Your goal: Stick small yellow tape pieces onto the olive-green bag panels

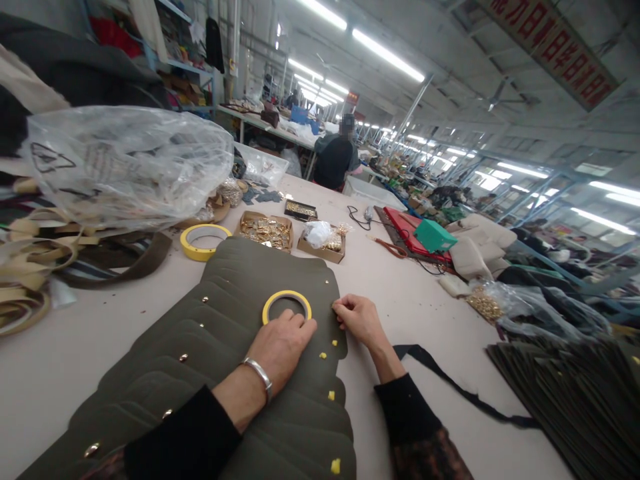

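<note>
Overlapping dark green fabric panels (240,353) lie fanned on the table, with gold snap studs down their left side and small yellow tape bits (331,395) along the right edge. A roll of yellow tape (267,301) rests on the upper panels. My left hand (280,347), with a silver bracelet at its wrist, is closed on the near side of that roll. At the panels' right edge, my right hand (357,317) makes a pinch with thumb and forefinger. What sits between those fingertips is too small to make out.
Beyond the panels stand another yellow tape roll (193,252), a box of gold metal fittings (265,230) and a smaller box (330,250). A clear plastic bag (135,167) and coiled straps (35,267) occupy the left. Stacked dark pieces (575,393) lie right. A person (334,160) sits farther back.
</note>
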`<state>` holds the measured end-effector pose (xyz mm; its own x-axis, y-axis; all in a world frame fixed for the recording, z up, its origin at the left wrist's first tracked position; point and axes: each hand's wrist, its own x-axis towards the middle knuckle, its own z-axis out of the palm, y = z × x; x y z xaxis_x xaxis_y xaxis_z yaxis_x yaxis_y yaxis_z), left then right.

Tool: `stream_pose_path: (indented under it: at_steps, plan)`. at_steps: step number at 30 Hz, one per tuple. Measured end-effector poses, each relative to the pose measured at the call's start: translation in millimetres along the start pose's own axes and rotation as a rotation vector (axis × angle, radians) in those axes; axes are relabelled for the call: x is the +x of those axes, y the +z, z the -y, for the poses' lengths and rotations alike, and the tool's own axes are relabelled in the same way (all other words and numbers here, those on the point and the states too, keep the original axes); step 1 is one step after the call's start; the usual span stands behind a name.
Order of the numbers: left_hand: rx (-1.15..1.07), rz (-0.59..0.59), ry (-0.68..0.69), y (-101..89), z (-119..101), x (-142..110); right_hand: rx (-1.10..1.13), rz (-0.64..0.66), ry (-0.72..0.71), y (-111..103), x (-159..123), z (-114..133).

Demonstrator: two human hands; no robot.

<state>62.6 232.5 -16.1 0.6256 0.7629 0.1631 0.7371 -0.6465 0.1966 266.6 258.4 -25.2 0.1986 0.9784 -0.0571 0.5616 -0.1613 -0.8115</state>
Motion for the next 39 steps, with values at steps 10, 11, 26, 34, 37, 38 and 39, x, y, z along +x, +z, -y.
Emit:
stream_pose_path:
  at_steps: [10, 11, 26, 34, 37, 38, 39]
  plan:
    - [-0.001, -0.025, 0.003, 2.5, 2.8, 2.1, -0.155, -0.064, 0.006, -4.7, 0.1, 0.3]
    - [-0.005, -0.028, 0.006, 2.4, 3.2, 2.6, -0.175, -0.091, -0.054, -7.1, -3.3, -0.8]
    - [-0.171, -0.144, 0.089, -7.3, 12.1, 2.2, -0.599, 0.089, -0.185, -3.0, 14.6, 20.1]
    - [-0.318, -0.327, 0.172, -15.2, 12.6, -4.3, -0.424, 0.293, -0.076, -14.9, -11.7, 17.3]
    - [-0.35, -0.352, 0.179, -10.2, 14.9, -2.8, -0.372, 0.366, -0.101, -22.3, -26.7, 16.9]
    - [-0.361, -0.36, 0.177, -8.5, 15.6, -2.3, -0.337, 0.323, -0.117, -23.1, -30.7, 17.4]
    - [-0.374, -0.368, 0.176, -7.1, 16.3, -2.2, -0.28, 0.258, -0.14, -23.0, -34.4, 18.2]
